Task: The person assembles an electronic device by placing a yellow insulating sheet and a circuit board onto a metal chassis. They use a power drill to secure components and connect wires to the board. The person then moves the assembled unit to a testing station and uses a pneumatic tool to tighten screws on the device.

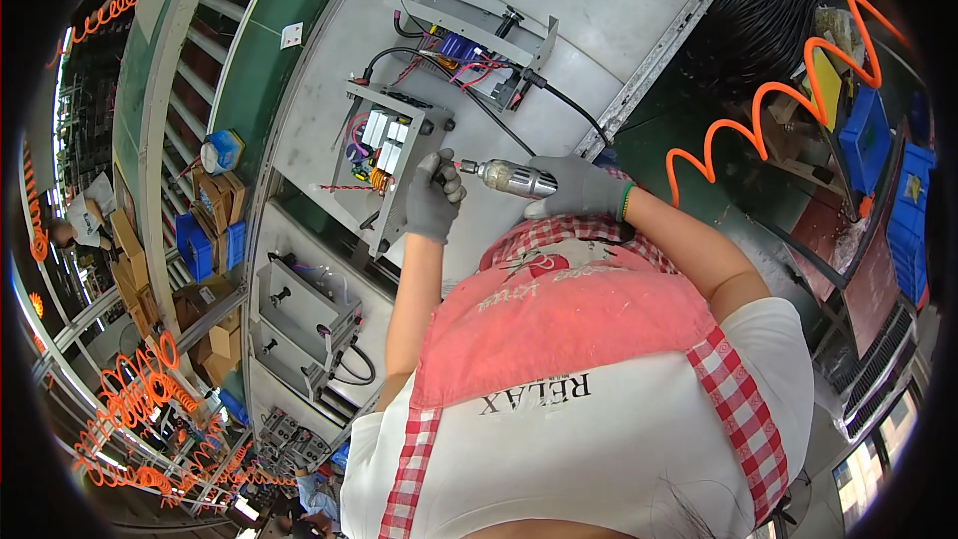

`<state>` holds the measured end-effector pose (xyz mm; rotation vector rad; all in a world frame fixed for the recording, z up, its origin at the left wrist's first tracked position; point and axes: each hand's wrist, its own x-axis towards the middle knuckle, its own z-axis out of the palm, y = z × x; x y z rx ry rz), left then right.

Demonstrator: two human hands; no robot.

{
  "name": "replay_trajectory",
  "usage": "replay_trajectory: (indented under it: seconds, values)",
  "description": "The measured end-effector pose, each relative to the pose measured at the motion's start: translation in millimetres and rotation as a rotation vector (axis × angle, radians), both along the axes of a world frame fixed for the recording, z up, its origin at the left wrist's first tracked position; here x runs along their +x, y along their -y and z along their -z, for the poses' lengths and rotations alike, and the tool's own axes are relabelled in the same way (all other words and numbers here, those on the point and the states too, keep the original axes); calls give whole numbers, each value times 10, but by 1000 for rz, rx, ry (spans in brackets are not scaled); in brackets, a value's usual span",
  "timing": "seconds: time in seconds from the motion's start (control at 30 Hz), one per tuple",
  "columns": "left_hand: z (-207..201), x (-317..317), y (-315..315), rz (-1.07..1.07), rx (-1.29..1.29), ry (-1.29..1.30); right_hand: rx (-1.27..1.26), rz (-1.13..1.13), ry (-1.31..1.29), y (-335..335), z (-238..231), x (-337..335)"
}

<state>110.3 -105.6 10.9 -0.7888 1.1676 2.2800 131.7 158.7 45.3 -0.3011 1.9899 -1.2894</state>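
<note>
My right hand (584,188), in a grey glove, is wrapped round a silver power screwdriver (514,179) that lies level and points left. At its tip, the curled fingers of my gloved left hand (433,195) come close together; whatever they pinch is too small to make out. Just left of that hand stands an open metal housing (384,100) with white blocks, a copper coil and red wires inside. A second open chassis (479,25) lies farther back, with a purple part, wiring and a thick black cable (579,110).
More grey metal housings (299,324) stand on the line to the left. Beyond it are blue bins (195,245), cardboard boxes and a round tin (222,152). An orange coiled air hose (768,90) hangs at the right, near a bundle of black cables (753,15).
</note>
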Motion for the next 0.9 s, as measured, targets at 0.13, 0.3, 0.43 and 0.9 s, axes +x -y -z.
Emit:
replay_trajectory:
  seconds: [0.13,0.3,0.43,0.9]
  values:
    - [60,56,-205,-69,-301,142,-12,91,4,77,142,-14]
    - [-213,27,-140,56,-609,-47,154,53,-21,139,404,-154]
    - [-441,-438,13,73,-1052,-314,159,31,-18,188,626,-214]
    - [-28,-897,180,291,-1992,-577,198,29,-7,251,772,-269]
